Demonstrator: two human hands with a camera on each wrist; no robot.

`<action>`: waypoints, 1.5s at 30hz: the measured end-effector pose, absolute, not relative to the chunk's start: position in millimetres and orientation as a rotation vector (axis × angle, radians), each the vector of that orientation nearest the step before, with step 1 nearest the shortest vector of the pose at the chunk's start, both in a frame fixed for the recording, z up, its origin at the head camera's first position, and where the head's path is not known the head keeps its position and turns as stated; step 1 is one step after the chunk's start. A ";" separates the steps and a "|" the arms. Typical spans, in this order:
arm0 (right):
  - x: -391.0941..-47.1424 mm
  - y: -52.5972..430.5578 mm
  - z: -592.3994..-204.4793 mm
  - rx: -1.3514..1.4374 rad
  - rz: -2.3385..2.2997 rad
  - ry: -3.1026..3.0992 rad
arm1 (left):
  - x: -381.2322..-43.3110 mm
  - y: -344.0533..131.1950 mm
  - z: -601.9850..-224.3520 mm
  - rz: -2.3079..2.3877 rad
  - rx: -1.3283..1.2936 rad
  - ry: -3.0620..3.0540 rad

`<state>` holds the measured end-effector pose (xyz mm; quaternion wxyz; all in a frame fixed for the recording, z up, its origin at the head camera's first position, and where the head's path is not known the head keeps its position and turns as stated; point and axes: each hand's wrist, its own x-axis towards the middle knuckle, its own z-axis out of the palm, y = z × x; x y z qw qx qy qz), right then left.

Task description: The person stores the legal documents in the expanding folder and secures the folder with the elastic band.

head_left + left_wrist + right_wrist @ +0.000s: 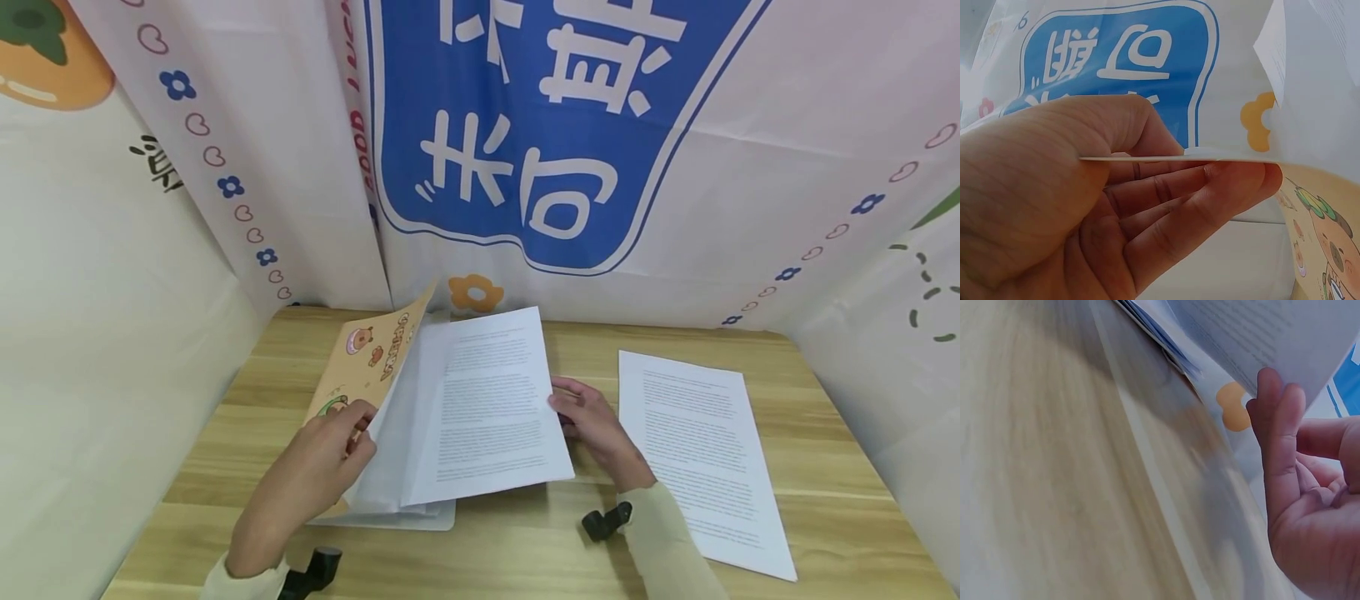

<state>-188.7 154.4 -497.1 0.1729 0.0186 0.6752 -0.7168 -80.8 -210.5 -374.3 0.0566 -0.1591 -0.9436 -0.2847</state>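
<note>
A document folder with a tan cartoon cover lies opened partway on the left of the table, its translucent sleeves showing inside. Between thumb and fingers my left hand pinches the raised cover's edge, seen nearly edge-on in the left wrist view. A printed white sheet slants up across the folder's right side. Its right edge is pinched by my right hand, with the fingers behind the paper in the right wrist view. The sheet's left edge overlaps the sleeves.
Another printed sheet lies flat on the wooden table, close to the right forearm. Patterned white cloth hangs around the table's back and sides. Each wrist carries a small black camera mount.
</note>
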 end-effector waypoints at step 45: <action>-176.1 106.8 -501.4 -0.024 -2.058 1.870 | -83.1 -208.4 -375.5 -0.852 -0.464 -2.898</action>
